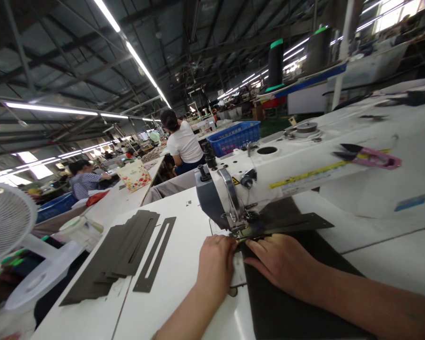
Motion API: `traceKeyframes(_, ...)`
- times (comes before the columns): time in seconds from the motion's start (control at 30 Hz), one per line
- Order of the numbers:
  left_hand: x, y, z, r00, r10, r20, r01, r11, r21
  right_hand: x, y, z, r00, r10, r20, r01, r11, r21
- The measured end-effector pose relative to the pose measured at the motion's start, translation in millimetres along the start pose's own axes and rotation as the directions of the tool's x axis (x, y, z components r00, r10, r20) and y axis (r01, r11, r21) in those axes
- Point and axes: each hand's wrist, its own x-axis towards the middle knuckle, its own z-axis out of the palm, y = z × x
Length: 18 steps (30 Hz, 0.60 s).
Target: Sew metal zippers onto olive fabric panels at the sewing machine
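Observation:
A white sewing machine (286, 165) stands before me, with its presser foot down near my fingertips. A dark grey-brown fabric piece (279, 311) lies under it and spreads toward my right forearm. My left hand (215, 259) is closed at the fabric's edge, left of the needle area, its fingertips partly hidden. On the other side, my right hand (285, 262) grips the same fabric close to the presser foot, fingers bent and thumb below. A slotted strip (308, 223) of similar colour lies across the fabric behind my right hand.
Stacked dark slotted pieces (116, 250) and one separate slotted piece (156, 255) lie on the table's left. Pink-handled thread snips (371, 158) rest on the machine arm. A white fan (7, 222) stands at far left. Beyond are a blue crate (233, 138) and a seated person (186, 144).

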Motion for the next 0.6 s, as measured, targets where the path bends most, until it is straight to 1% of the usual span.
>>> traceKeyframes(0.07,1.7,0.5,-2.2,1.000,-0.011,0.014,0.011,1.000,0.018,2.7,-3.5,0.7,0.984,0.107,0.144,-0.107,0.994,-0.010)
traceKeyframes(0.13,2.7,-0.1,-3.8,1.000,-0.023,0.013,0.023,1.000,0.012,5.2,-4.3,2.6,0.964,0.155,0.218,-0.160,0.987,0.006)
traceKeyframes(0.17,2.8,-0.8,-4.1,1.000,-0.027,0.009,0.027,1.000,0.004,5.7,-3.8,3.8,0.963,0.144,0.228,-0.155,0.988,0.029)
traceKeyframes(0.23,1.8,-2.6,-2.9,1.000,-0.016,0.000,0.016,1.000,-0.017,4.6,-1.9,6.5,0.972,0.074,0.222,-0.094,0.993,0.078)
traceKeyframes(0.33,-2.5,-5.0,3.3,0.998,0.061,-0.024,-0.061,0.998,-0.020,-1.1,0.9,9.3,0.986,-0.014,0.164,-0.005,0.993,0.116)
traceKeyframes(0.4,-6.2,-5.5,8.9,0.992,0.123,-0.041,-0.122,0.992,0.028,-4.8,1.3,9.1,0.991,-0.067,0.113,0.049,0.987,0.153)
traceKeyframes(0.47,-9.1,-4.7,13.6,0.987,0.156,-0.049,-0.151,0.984,0.090,-6.3,0.6,7.9,0.994,-0.104,0.022,0.099,0.981,0.167)
traceKeyframes(0.53,-10.7,-2.6,16.1,0.987,0.157,-0.044,-0.150,0.980,0.130,-5.1,-0.2,7.2,0.991,-0.094,-0.093,0.103,0.990,0.100)
traceKeyframes(0.6,-11.4,0.1,16.4,0.988,0.145,-0.052,-0.136,0.979,0.151,-2.3,0.1,8.6,0.986,-0.051,-0.158,0.054,0.998,0.018)
